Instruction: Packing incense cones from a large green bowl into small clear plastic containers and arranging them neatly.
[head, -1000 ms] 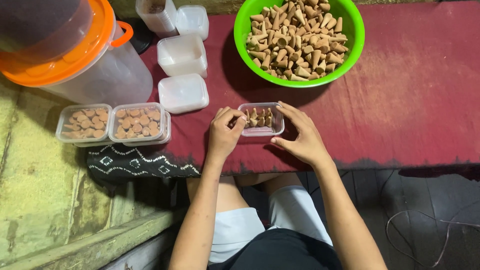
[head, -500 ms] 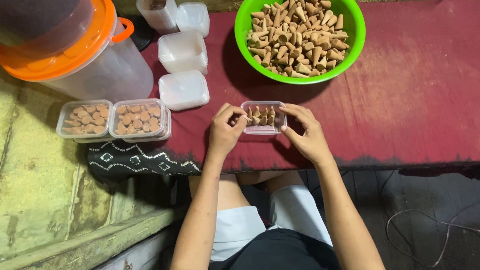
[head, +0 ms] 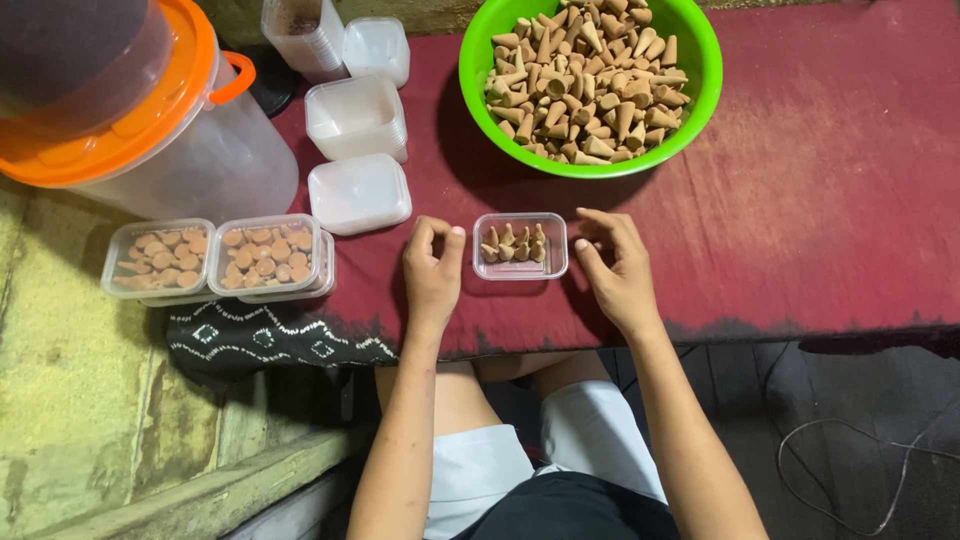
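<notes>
Hands flank a small clear tub (head: 520, 246) of cones on the red desk (head: 820, 200) below the green bowl (head: 590, 85), left hand (head: 432, 272) curled empty, right hand (head: 612, 265) loosely open, fingertips at its edge.

Hands (head: 432, 272) flanking cone tub (head: 520, 246) — apart.

We've got open red cloth (head: 830, 200) on the right; green bowl (head: 590, 85) and stacked lids (head: 357, 150) crowd the back-left.
</notes>
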